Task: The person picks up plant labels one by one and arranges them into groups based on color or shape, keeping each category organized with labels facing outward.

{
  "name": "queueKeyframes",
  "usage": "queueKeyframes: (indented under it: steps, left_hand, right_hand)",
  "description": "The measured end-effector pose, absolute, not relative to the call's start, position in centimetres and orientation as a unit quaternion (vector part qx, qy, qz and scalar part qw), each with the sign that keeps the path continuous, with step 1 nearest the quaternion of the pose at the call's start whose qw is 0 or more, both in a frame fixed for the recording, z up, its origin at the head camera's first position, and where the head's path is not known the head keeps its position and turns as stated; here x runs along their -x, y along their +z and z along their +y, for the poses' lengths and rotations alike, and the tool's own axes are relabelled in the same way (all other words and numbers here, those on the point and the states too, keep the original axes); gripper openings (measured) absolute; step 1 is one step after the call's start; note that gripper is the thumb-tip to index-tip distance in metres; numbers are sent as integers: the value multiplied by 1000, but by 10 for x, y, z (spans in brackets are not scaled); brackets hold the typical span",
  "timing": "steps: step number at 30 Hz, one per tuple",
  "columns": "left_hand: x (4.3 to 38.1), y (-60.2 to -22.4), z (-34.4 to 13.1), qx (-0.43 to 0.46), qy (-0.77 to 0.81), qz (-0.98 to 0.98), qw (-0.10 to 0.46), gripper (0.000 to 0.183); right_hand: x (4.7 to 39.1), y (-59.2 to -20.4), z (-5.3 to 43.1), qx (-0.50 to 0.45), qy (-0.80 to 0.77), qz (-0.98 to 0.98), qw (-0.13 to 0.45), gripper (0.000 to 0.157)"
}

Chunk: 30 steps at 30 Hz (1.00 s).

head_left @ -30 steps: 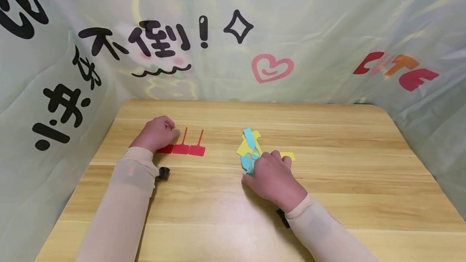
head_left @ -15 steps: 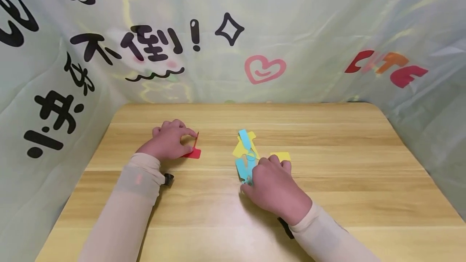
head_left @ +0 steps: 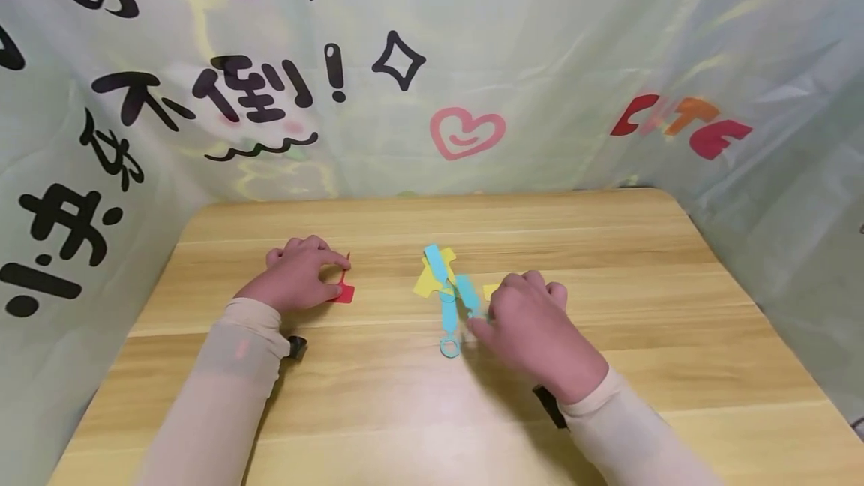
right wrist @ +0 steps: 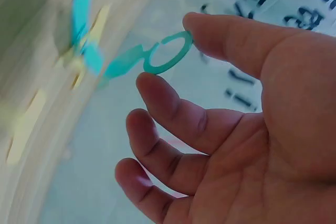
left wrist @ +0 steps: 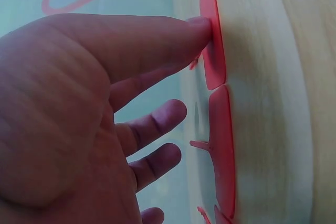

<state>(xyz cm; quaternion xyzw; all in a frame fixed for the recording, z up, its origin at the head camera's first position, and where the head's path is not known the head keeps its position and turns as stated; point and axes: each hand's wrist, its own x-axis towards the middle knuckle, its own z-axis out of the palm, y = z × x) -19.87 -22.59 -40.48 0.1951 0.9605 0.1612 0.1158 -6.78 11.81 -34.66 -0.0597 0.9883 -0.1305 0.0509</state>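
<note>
My left hand point(head_left: 297, 276) reaches over a red T-shaped plastic tag point(head_left: 346, 292), its thumb on the wide part and its index finger near the stem tip. In the left wrist view the thumb presses that tag, and another red tag point(left wrist: 221, 150) lies end to end with it. My right hand point(head_left: 533, 328) pinches a blue loop tag point(right wrist: 126, 61) by its ring between thumb and index finger, lifted off the table. To its left on the table lie a blue tag point(head_left: 448, 317) with a ring and another blue tag point(head_left: 435, 265), over yellow tags point(head_left: 427, 282).
A single yellow tag point(head_left: 490, 291) shows partly behind my right hand. The wooden table point(head_left: 378, 411) ends at a pale curtain point(head_left: 540, 58) printed with black writing and a pink heart. A black wrist strap part point(head_left: 297, 347) sits below the left hand.
My left hand has moved right along the red tags, now covering most of them. The right hand has drawn one blue tag out of the pile, to the right, leaving another blue ring visible.
</note>
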Motion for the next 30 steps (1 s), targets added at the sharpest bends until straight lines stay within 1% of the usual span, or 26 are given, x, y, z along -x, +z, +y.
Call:
queueKeyframes:
  steps: [5, 9, 11, 18, 23, 30]
  left_hand:
    - [200, -407, -227, -196, 163, 961, 112, 42]
    - [200, -408, -228, -190, 164, 962, 108, 42]
    - [200, -408, -229, -185, 163, 963, 109, 43]
    - [199, -410, -223, -173, 176, 962, 119, 44]
    - [198, -410, -221, -159, 175, 963, 128, 46]
    - [198, -407, -224, -149, 170, 966, 127, 48]
  right_hand:
    - [95, -352, 148, 12, -125, 990, 57, 47]
    - [120, -365, 168, -12, -102, 993, 58, 53]
    - [132, -373, 175, -22, -100, 993, 63, 54]
    - [162, -393, 196, -57, -102, 990, 82, 47]
    - [174, -396, 201, -67, -108, 987, 98, 45]
    - [184, -396, 199, -63, -107, 985, 120, 39]
